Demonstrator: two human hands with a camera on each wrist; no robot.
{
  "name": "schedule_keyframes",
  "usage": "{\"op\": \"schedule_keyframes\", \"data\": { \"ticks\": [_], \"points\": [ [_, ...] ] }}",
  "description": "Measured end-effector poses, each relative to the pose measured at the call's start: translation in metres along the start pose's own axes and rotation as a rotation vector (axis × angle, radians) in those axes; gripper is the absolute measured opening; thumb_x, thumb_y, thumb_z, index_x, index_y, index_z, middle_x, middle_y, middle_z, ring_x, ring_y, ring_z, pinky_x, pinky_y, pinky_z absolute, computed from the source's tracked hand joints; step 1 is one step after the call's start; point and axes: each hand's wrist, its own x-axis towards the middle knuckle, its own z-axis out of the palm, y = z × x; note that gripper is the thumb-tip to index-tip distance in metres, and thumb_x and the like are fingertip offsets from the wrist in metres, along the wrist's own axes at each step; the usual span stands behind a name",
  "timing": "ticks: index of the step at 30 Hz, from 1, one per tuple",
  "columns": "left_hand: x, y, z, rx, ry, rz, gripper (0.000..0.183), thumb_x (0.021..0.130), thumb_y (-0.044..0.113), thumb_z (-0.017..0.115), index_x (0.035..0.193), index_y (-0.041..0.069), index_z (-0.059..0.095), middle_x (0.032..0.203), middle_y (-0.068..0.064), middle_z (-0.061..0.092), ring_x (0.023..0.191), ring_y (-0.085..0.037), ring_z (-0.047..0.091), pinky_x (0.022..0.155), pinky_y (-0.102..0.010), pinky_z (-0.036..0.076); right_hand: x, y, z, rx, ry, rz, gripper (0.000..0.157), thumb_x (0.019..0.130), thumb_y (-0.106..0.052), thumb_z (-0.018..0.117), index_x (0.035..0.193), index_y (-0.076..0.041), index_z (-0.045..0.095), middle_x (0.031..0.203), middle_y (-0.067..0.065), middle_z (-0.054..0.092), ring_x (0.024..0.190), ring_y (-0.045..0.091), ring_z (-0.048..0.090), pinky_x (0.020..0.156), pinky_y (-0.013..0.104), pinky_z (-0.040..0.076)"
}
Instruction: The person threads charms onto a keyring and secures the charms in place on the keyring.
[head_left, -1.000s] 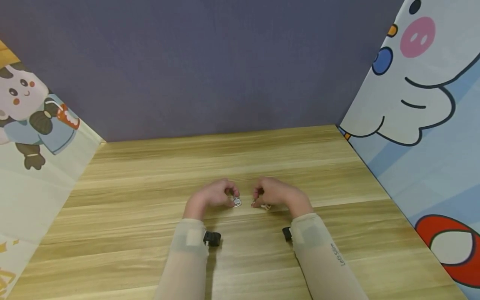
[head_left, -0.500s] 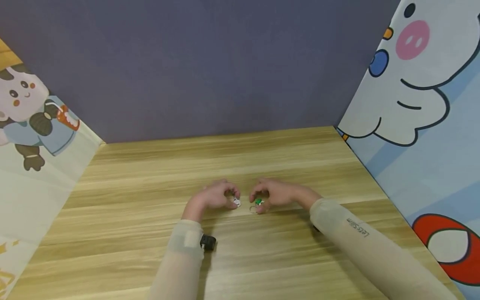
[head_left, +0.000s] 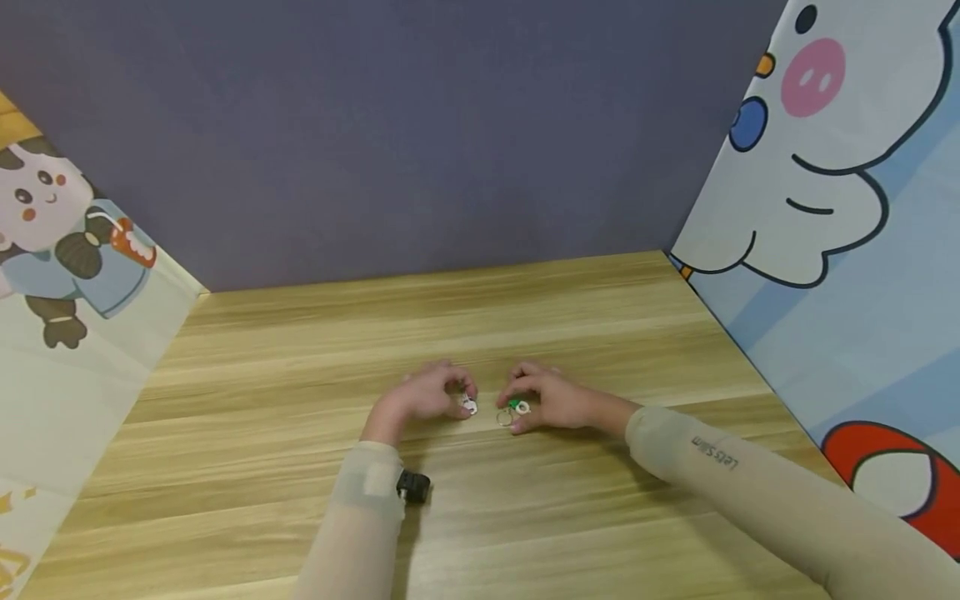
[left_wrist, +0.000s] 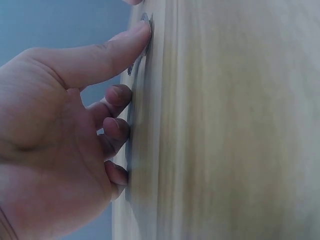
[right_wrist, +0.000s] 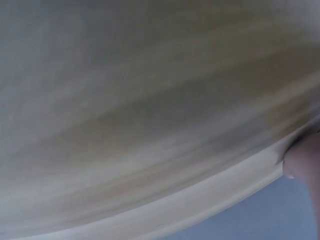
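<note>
My left hand (head_left: 429, 393) is low over the table, thumb and fingertips pinching a small silver-white metal piece (head_left: 469, 405). In the left wrist view, the thumb of the left hand (left_wrist: 75, 67) presses on a thin metal ring (left_wrist: 146, 47) at the table surface, with the other fingers bent below it. Opposite, my right hand (head_left: 553, 400) arches with thumb and index finger apart around a keychain. This keychain has a wire ring (head_left: 505, 417), a green part (head_left: 514, 403) and a white ring-shaped part (head_left: 522, 407). The right wrist view catches only a fingertip (right_wrist: 295, 167).
Both hands work on a wood-grain table (head_left: 315, 358). A dark grey panel (head_left: 420, 142) stands behind it, with cartoon-printed panels at the left (head_left: 75, 250) and right (head_left: 817, 192). A black strap piece (head_left: 414, 487) sits at the left wrist.
My right forearm has swung outward to the right, and the right thumb and index finger have spread, exposing the green and white keychain. The left hand has barely moved.
</note>
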Motion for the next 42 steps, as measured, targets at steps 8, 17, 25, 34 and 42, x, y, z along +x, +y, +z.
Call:
{"op": "schedule_keyframes", "data": {
  "ticks": [8, 17, 25, 34, 42],
  "points": [
    [0.0, -0.002, -0.003, -0.049, 0.004, 0.044, 0.01, 0.095, 0.028, 0.08, 0.094, 0.023, 0.072, 0.11, 0.001, 0.064, 0.111, -0.02, 0.057, 0.119, -0.073, 0.027, 0.001, -0.004, 0.003, -0.048, 0.049, -0.023, 0.016, 0.086, -0.038, 0.089, 0.091, -0.031, 0.075, 0.117, -0.006, 0.059, 0.117, 0.017, 0.053, 0.11, 0.055, 0.029],
    [-0.006, -0.002, -0.01, -0.166, 0.026, 0.038, 0.009, 0.103, 0.013, 0.068, 0.099, 0.012, 0.076, 0.098, -0.001, 0.076, 0.092, -0.013, 0.066, 0.091, -0.034, 0.054, 0.006, -0.023, 0.001, -0.085, -0.012, 0.025, 0.02, 0.092, -0.034, 0.084, 0.109, -0.029, 0.075, 0.12, -0.006, 0.062, 0.115, 0.017, 0.055, 0.103, 0.053, 0.035],
    [-0.013, 0.015, -0.025, -0.093, 0.236, 0.049, 0.009, 0.106, 0.014, 0.063, 0.101, 0.011, 0.07, 0.101, -0.008, 0.074, 0.089, -0.019, 0.065, 0.076, -0.034, 0.055, 0.008, -0.032, -0.003, -0.137, -0.014, 0.018, 0.009, 0.092, -0.024, 0.081, 0.089, -0.024, 0.072, 0.115, -0.004, 0.067, 0.116, 0.022, 0.06, 0.11, 0.066, 0.035],
    [-0.02, 0.029, -0.033, -0.1, 0.37, 0.087, 0.015, 0.109, 0.012, 0.058, 0.117, 0.007, 0.07, 0.112, -0.009, 0.075, 0.087, -0.018, 0.067, 0.077, -0.035, 0.058, 0.016, -0.038, -0.022, 0.223, 0.004, 0.051, 0.016, 0.108, -0.015, 0.059, 0.105, -0.005, 0.07, 0.099, 0.012, 0.076, 0.081, 0.013, 0.067, 0.075, 0.023, 0.057],
    [-0.028, 0.038, -0.038, -0.2, 0.394, 0.111, 0.017, 0.109, 0.006, 0.056, 0.118, 0.008, 0.071, 0.111, -0.014, 0.072, 0.093, -0.027, 0.072, 0.077, -0.036, 0.059, 0.027, -0.066, -0.042, 0.592, 0.314, 0.171, 0.019, 0.107, -0.02, 0.058, 0.113, -0.004, 0.067, 0.099, 0.009, 0.079, 0.105, 0.032, 0.072, 0.097, 0.039, 0.055]
  ]
}}
